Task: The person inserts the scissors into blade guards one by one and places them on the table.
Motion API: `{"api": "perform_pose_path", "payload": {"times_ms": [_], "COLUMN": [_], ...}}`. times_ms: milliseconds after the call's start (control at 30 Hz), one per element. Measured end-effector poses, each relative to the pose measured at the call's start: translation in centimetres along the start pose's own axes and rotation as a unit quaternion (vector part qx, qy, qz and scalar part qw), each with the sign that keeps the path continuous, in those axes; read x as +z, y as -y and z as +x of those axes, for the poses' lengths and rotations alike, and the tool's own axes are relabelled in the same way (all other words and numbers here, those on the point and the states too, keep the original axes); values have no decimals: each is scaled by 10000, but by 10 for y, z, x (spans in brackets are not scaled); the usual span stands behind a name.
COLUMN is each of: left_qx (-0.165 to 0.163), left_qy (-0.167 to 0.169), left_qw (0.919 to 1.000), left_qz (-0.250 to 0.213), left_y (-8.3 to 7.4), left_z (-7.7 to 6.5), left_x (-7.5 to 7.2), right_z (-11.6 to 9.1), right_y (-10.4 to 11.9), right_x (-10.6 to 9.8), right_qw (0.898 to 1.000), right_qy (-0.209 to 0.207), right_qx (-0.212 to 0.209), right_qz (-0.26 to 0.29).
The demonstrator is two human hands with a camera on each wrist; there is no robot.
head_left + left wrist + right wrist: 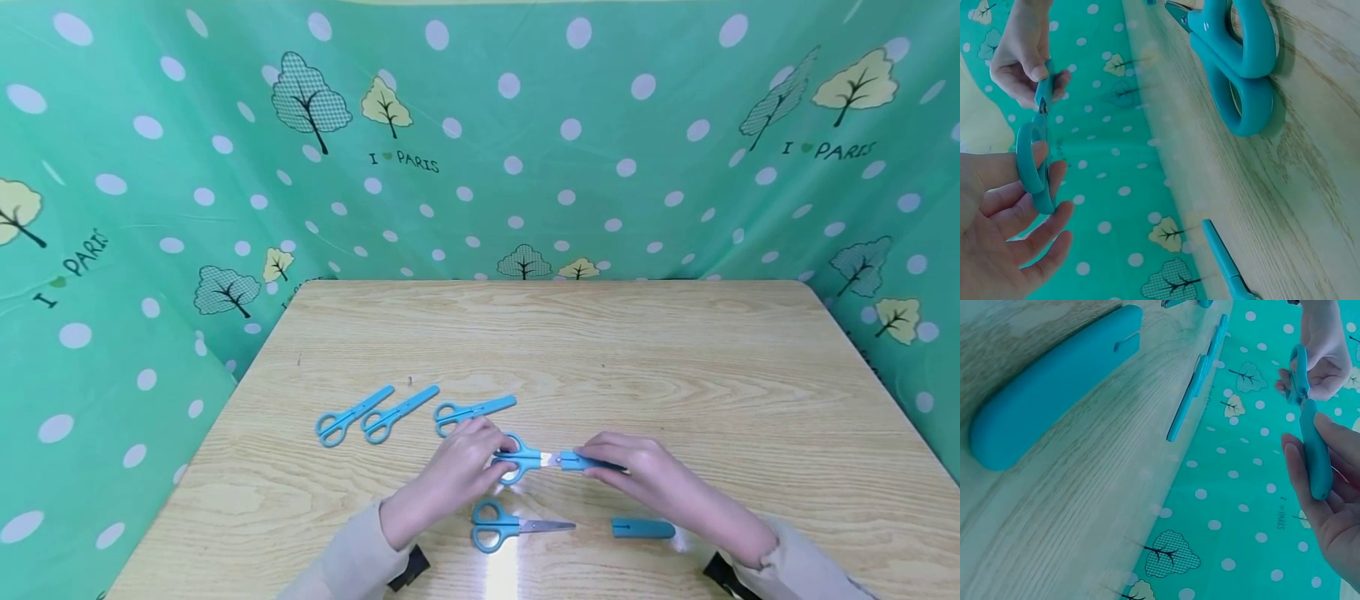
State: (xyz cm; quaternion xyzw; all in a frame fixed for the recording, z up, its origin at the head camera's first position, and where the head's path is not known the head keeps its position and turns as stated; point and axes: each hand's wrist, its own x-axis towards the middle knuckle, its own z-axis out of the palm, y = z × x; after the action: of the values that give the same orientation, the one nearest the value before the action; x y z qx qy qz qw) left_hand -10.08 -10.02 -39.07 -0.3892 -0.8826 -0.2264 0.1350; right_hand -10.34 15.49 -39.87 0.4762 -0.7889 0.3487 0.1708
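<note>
Head view finds the left hand (459,460) pinching the scissors (529,459) above the table (750,375), the right hand (637,468) pinching their cover (576,462) partly over the blades (549,459), seemingly for alignment.

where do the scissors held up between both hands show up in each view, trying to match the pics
Head: the held scissors are low in the picture, slightly right of centre.
Left wrist: they are at the left side, around mid-height.
Right wrist: they are in the upper right.
Shared landmark: the green dotted cloth, visible in all three views.
</note>
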Motion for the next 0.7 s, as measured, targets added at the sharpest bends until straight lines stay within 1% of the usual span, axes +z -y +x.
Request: {"api": "perform_pose_path", "payload": {"times_ms": [200,433,700], "left_qx": [68,444,574], "left_qy": [-49,-158,-146], "left_qw": [10000,9987,9981], "left_qz": [-3,194,181], "left_y": [0,2,2], "left_z": [1,1,2], "left_x": [0,3,2], "right_z": [-1,-1,-1], "right_y": [0,0,-1], "right_x": [1,4,5], "right_qw": [10000,9998,9998], "right_qy": [-35,5,-50], "right_qx": [-22,-155,-160], "right_qz": [-27,96,139]}}
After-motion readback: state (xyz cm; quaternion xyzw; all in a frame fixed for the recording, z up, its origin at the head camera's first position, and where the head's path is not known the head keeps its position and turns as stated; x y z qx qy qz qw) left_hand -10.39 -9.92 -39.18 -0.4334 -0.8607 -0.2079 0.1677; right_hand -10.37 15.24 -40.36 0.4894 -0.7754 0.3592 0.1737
